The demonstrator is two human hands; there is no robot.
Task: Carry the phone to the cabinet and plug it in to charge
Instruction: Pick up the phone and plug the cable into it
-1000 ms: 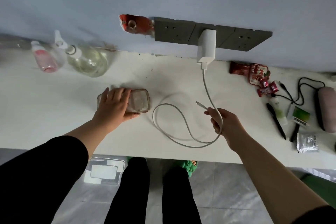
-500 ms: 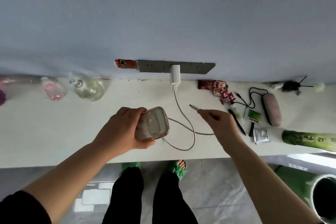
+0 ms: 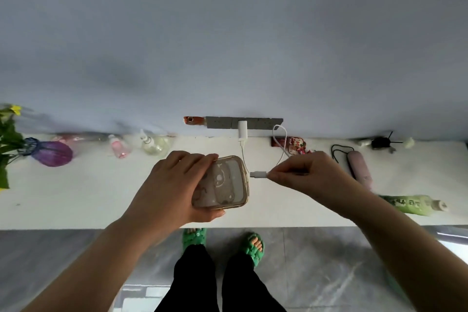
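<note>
My left hand point(image 3: 174, 182) grips the phone point(image 3: 222, 182), which sits in a clear gold-rimmed case, back side up, lifted above the white cabinet top point(image 3: 88, 200). My right hand point(image 3: 306, 172) pinches the white cable plug point(image 3: 257, 174), whose tip points left at the phone's right edge with a small gap between them. The white cable point(image 3: 281, 139) loops up behind my right hand. A white charger brick point(image 3: 242, 129) is plugged into the grey wall socket strip point(image 3: 222, 123).
On the cabinet top lie a purple net vase with flowers point(image 3: 52, 153), a pink bottle point(image 3: 119, 148), a clear pump bottle point(image 3: 154, 144), red snack packets point(image 3: 295, 145), a pink case with a black cord point(image 3: 359, 170) and a green tube point(image 3: 412, 205). Grey floor tiles are below.
The phone came up off the cabinet top in my left hand. My right hand brought the plug leftwards, close to the phone's edge. The camera pulled back from the wall.
</note>
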